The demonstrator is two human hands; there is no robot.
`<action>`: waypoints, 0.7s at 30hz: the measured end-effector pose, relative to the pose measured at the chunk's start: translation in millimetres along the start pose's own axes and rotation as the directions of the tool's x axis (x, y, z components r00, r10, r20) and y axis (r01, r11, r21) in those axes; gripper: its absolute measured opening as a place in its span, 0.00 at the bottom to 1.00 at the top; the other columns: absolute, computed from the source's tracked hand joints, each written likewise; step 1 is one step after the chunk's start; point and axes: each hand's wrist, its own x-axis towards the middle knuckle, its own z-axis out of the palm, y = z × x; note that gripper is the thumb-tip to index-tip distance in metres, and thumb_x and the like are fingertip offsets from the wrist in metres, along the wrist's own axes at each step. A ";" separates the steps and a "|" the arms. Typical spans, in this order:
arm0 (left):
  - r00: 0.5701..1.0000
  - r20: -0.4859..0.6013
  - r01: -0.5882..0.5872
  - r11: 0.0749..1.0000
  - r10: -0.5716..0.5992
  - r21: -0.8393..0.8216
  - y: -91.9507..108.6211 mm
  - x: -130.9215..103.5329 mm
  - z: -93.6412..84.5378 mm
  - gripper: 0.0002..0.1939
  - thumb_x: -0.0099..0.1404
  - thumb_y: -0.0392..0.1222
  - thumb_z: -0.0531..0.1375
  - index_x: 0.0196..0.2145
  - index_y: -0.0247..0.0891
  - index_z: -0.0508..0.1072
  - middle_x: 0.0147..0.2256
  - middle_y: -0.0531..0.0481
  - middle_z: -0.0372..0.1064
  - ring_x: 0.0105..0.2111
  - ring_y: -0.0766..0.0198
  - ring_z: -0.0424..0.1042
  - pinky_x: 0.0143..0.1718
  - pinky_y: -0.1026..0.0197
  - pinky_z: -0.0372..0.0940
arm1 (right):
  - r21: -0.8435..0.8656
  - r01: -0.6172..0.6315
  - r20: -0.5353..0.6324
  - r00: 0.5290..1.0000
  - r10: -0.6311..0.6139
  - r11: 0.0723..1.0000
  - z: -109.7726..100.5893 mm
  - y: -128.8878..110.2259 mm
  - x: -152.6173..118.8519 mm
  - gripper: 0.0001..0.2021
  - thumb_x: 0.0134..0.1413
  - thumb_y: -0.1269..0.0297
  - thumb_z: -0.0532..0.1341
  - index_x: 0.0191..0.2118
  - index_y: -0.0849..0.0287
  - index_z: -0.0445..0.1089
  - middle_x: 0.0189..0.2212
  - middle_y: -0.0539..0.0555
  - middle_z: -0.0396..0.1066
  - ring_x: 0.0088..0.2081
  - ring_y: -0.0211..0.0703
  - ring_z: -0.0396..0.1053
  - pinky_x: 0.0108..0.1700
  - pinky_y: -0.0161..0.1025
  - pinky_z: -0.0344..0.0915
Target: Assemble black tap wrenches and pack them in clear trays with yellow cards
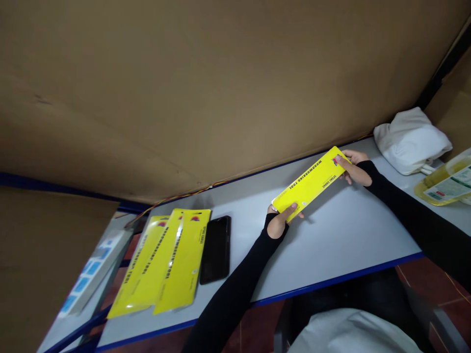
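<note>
A yellow card package (311, 184) printed "WOODWORKING TOOL" is held up at a slant above the table, its lettering upside down to me. My left hand (285, 215) grips its lower left end, thumb on the front and fingers behind. At the upper right end, my right hand (351, 168) pinches it with the thumb over the logo. Whatever lies behind the card is hidden. More yellow packages (180, 264) of the same print lie overlapping on the left part of the table, beside a black smartphone (215, 250).
The grey table (331, 245) has a blue edge and stands against a cardboard wall (235, 88). A white cloth bundle (410, 139) and a bottle of yellow liquid (447, 181) stand at the right. A white-and-blue box (93, 272) lies at the far left. Wires (184, 193) run along the back.
</note>
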 end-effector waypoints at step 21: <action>0.975 0.128 -0.175 0.983 0.181 -0.059 -3.1 35.2 -17.0 0.38 0.54 0.48 0.77 0.60 0.38 0.73 0.56 0.35 0.77 0.65 0.32 0.66 0.65 0.29 0.65 | 0.183 0.031 0.070 0.997 -0.045 0.983 -13.9 -14.1 2.1 0.34 0.26 0.50 0.85 0.23 0.58 0.59 0.28 0.55 0.78 0.16 0.29 0.63 0.09 0.27 0.46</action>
